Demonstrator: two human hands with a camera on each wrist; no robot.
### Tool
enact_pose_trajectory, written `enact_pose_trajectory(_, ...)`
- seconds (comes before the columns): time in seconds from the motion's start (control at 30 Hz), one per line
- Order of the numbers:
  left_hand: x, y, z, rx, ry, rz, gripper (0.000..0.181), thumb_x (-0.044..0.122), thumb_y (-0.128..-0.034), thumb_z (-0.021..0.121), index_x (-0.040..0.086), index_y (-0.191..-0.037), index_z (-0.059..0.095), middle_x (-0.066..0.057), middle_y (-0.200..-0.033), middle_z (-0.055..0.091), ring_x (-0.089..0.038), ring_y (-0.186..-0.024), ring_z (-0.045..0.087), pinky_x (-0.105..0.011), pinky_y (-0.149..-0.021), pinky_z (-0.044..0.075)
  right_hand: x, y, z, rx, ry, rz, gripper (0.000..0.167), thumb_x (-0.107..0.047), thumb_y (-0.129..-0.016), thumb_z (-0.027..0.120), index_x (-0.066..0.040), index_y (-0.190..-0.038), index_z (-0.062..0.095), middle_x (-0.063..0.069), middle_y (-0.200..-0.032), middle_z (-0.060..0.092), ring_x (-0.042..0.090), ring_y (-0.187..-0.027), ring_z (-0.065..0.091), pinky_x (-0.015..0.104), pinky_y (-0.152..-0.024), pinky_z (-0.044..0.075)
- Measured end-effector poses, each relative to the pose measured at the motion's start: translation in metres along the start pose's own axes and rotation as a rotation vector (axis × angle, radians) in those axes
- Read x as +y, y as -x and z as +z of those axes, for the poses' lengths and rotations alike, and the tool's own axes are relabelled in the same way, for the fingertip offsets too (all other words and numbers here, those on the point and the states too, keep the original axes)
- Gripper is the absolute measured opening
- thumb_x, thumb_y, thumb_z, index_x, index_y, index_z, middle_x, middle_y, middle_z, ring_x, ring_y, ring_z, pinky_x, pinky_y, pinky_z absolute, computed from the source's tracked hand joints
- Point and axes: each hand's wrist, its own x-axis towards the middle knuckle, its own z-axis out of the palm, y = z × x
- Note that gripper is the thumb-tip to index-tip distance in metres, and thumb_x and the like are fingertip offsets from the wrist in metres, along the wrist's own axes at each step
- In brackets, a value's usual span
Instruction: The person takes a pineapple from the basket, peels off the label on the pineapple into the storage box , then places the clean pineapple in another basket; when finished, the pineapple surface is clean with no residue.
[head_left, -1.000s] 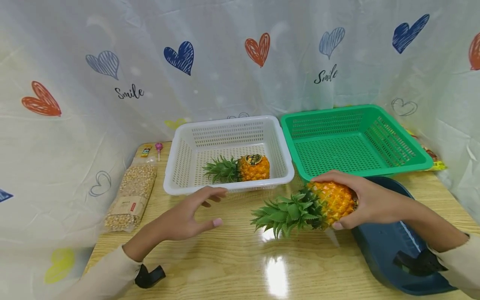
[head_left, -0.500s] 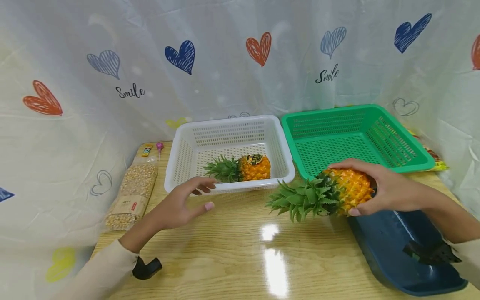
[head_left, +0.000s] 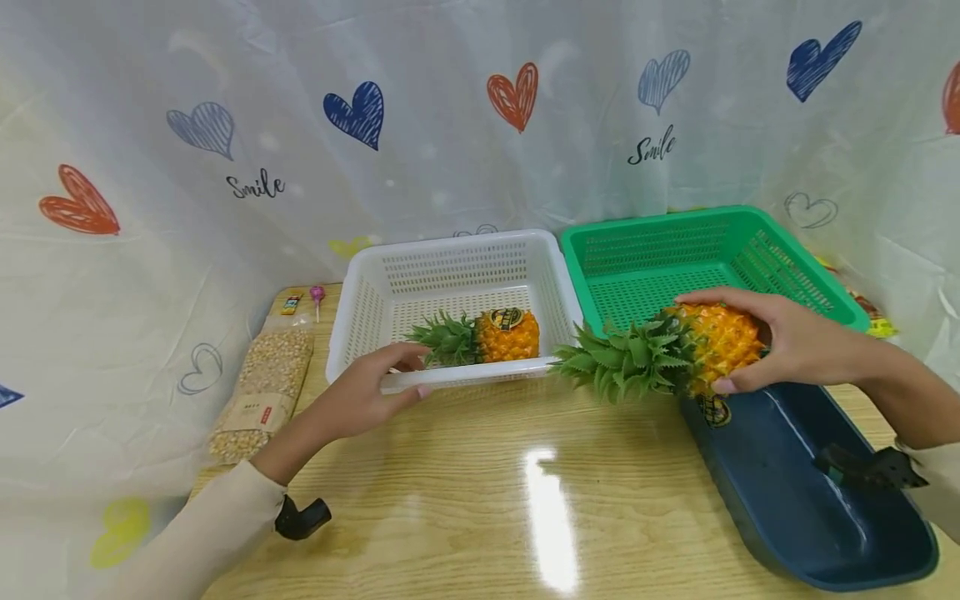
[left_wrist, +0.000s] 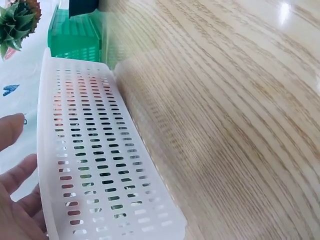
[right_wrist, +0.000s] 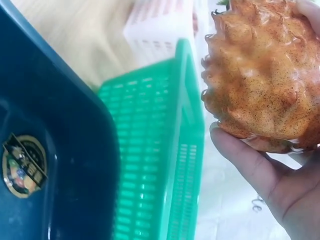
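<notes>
My right hand [head_left: 798,342] grips a small pineapple [head_left: 720,337] by its orange body, thumb in front, with the green crown pointing left. It hangs above the near edge of the green basket [head_left: 817,287] and the far end of the dark blue basin [head_left: 772,500]. The pineapple's orange body [right_wrist: 265,75] fills the upper right of the right wrist view. My left hand [head_left: 367,392] is at the front rim of the white basket [head_left: 480,375], its fingers loosely bent over the rim; firm contact is unclear. Inside lies a second pineapple [head_left: 510,337] with a black-and-gold label.
A bag of corn kernels [head_left: 262,383] lies at the table's left, with a pink lollipop [head_left: 317,295] and a small wrapped sweet [head_left: 292,303] behind it. A round label [right_wrist: 24,167] shows in the basin. Colourful packets [head_left: 877,325] are partly hidden behind the green basket.
My right hand has lifted the pineapple up and to the right, away from the table and toward the green basket. My left hand has moved slightly forward to the white basket's rim.
</notes>
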Motion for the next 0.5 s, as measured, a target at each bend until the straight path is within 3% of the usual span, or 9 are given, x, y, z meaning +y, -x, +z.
enact_pose_trajectory(0.23,-0.002,-0.007,0.001,-0.028,-0.083,-0.009,0.046,0.037,-0.096,0.069,0.011,-0.133,0.062,-0.003,-0.121,0.068,-0.022,-0.11,0.065,-0.048,-0.092,0.053,0.007,-0.007,-0.013,0.031,0.064,0.02,0.091,-0.002,-0.077,0.082,-0.023,-0.154,0.039,0.0,-0.117,0.056,0.02,-0.083,0.063,0.032,-0.063,0.055)
enact_pose_trajectory(0.5,-0.001,-0.011,0.0,-0.062,-0.084,-0.034,0.029,0.032,-0.0959,0.07,0.017,-0.121,0.069,0.002,-0.111,0.07,-0.018,-0.103,0.066,-0.046,-0.09,0.053,0.015,-0.016,-0.027,0.018,0.062,0.045,0.089,-0.002,-0.079,0.081,-0.021,-0.154,0.038,0.002,-0.118,0.054,0.021,-0.085,0.063,0.033,-0.065,0.057)
